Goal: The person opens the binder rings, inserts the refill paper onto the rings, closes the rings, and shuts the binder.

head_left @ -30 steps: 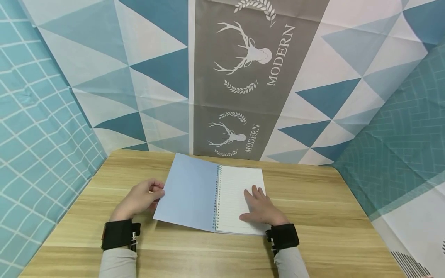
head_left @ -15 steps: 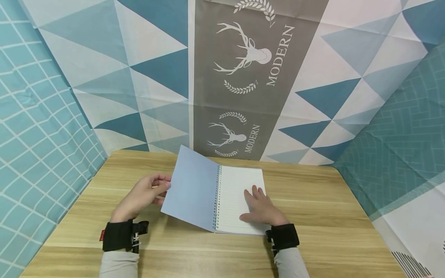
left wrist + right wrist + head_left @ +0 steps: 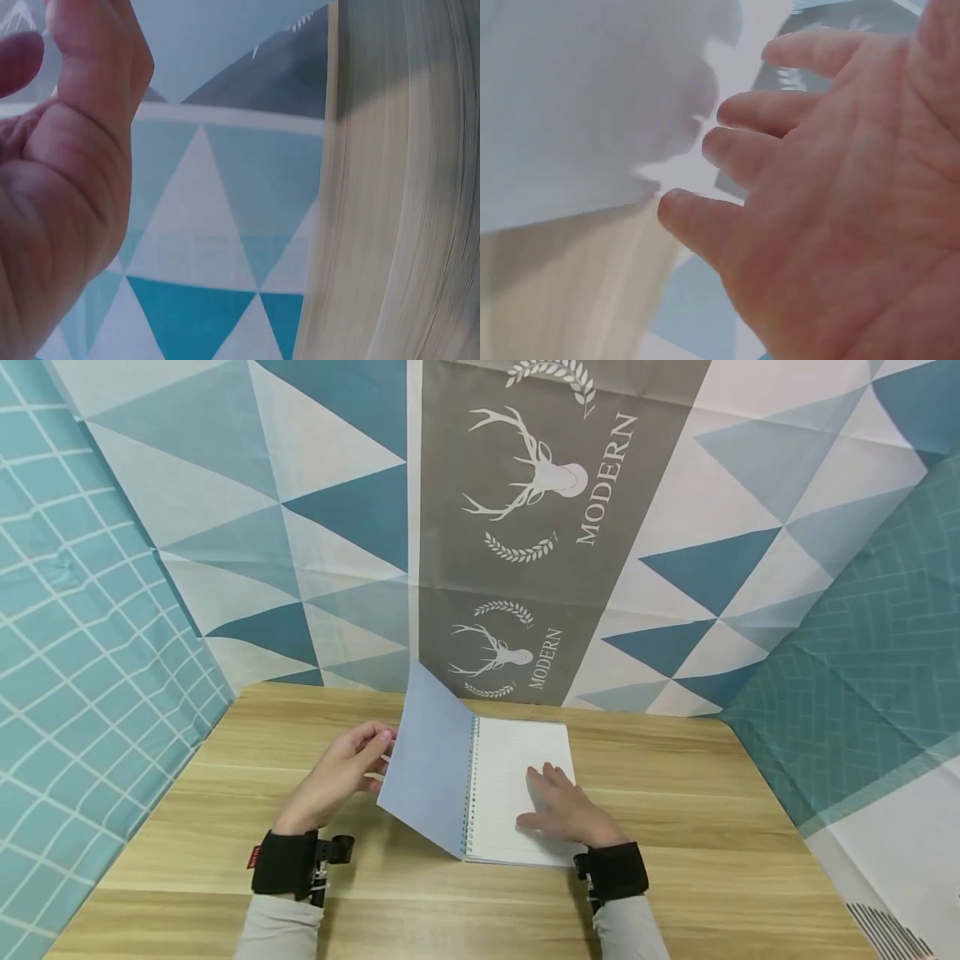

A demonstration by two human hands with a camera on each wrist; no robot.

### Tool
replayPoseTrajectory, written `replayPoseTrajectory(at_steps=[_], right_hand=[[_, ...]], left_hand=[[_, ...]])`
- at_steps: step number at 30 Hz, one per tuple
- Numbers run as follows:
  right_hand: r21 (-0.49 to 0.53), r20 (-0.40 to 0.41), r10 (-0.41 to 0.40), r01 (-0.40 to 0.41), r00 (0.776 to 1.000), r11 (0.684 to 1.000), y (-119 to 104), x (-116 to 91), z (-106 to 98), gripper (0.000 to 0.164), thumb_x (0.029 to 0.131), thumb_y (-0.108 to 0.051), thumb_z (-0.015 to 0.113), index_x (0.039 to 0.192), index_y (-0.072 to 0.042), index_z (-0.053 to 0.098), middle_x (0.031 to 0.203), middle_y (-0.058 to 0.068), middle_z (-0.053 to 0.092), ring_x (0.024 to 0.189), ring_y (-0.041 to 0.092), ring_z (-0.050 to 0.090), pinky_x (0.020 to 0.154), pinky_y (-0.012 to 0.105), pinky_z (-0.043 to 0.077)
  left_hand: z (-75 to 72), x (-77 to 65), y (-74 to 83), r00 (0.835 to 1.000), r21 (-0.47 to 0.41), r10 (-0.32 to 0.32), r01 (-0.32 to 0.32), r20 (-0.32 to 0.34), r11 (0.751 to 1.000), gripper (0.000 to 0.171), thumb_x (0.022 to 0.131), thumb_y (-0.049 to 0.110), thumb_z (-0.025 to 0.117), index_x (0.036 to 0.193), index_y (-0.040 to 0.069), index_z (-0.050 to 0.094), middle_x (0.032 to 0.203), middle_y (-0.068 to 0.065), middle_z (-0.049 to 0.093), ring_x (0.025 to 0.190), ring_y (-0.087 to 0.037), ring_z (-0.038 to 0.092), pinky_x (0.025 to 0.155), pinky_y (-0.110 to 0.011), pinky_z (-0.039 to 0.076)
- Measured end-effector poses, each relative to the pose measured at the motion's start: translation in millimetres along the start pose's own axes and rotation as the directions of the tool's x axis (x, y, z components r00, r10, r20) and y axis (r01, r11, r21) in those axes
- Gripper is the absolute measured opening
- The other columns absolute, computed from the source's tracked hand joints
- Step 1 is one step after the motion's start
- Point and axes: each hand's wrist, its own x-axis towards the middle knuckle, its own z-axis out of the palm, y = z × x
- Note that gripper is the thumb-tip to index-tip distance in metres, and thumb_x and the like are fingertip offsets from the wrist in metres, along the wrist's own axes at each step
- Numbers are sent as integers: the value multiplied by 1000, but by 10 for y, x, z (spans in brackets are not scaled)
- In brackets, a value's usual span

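Observation:
In the head view a spiral notebook (image 3: 517, 793) lies on the table, its lined white page facing up. Its blue cover (image 3: 433, 768) stands steeply raised at the left of the wire binding (image 3: 471, 789). My left hand (image 3: 348, 772) is on the cover's outer side, fingers reaching its left edge and partly hidden behind it. The thumb lies apart from the fingers in the left wrist view, on the same outer side. Over the right part of the page is my right hand (image 3: 562, 806), palm down with fingers spread. Its shadow falls on the page (image 3: 592, 112) in the right wrist view.
A wooden table (image 3: 712, 827) carries the notebook. Behind it hangs a patterned cloth (image 3: 525, 527) with deer heads and triangles, and more cloths flank both sides. Black bands with small cameras wrap both wrists, above grey sleeves.
The left hand has moved rightward, and the blue cover has swung up from nearly flat to steep. Its thumb has slipped back from the cover's edge. The right hand has barely moved.

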Motion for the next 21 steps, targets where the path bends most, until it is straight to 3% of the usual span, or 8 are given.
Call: replayPoseTrajectory(at_steps=[6, 13, 16, 21], right_hand=[[87, -143, -97, 110, 985, 990, -169, -66, -171, 78, 98, -39, 66, 159, -6, 32, 167, 24, 24, 156, 40, 23, 122, 60, 27], [117, -340, -242, 296, 909, 948, -435, -183, -295, 73, 101, -47, 59, 160, -13, 32, 166, 9, 33, 156, 28, 30, 123, 53, 30], [115, -389, -277, 344, 879, 932, -533, -214, -304, 71, 102, -45, 57, 160, -12, 32, 165, 7, 36, 154, 26, 33, 122, 53, 31], [111, -413, -294, 368, 862, 923, -634, -242, -294, 68, 104, -44, 55, 161, -15, 30, 166, 5, 34, 155, 25, 32, 122, 53, 31]], left_hand=[[230, 84, 37, 999, 7, 13, -13, -35, 1000, 39, 110, 34, 44, 131, 2, 54, 106, -7, 61, 89, -18, 63, 70, -31, 56], [569, 177, 24, 999, -34, 46, -45, 14, 998, 49, 112, 42, 29, 134, 4, 49, 130, -20, 58, 119, -30, 61, 90, -43, 58], [718, 197, 14, 999, -30, 52, -52, -1, 998, 49, 112, 43, 27, 135, 5, 49, 134, -21, 58, 128, -36, 58, 95, -47, 57], [943, 251, -37, 998, 14, 56, -56, -26, 998, 43, 112, 38, 32, 139, 9, 49, 141, -17, 57, 133, -39, 54, 96, -49, 56]])
